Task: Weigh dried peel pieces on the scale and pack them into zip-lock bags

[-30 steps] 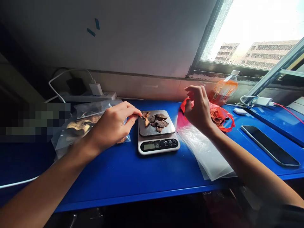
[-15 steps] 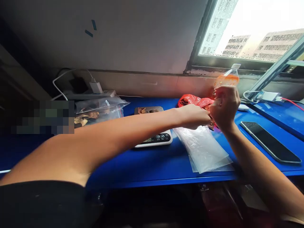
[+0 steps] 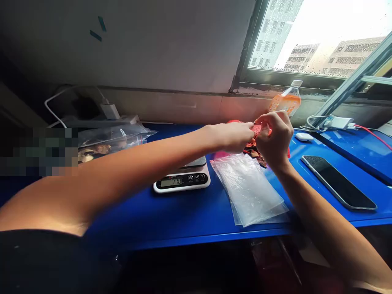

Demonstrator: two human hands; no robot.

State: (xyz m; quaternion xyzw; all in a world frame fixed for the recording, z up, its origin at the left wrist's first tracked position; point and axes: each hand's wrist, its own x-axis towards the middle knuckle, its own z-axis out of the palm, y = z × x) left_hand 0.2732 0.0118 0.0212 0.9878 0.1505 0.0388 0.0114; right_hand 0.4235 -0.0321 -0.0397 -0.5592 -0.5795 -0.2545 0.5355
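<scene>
The dried brown pieces are lying in the open red bag toward the back of the blue table, and both hands are now meeting just above them. A second ago the left hand was hovering at the scale; now it is reaching across to the right hand, its fingers bunching narrow. The right thumb and forefinger are curling into a small pinch, and a dark sliver is showing where the fingertips are meeting; I can't tell which hand is holding it. To my eye, then, the handling is centring on the bag, while the left forearm is hiding most of the weighing plate. Nearer the edge, clear bags are lying flat; farther right, a phone is resting, and a bottle is standing behind.
</scene>
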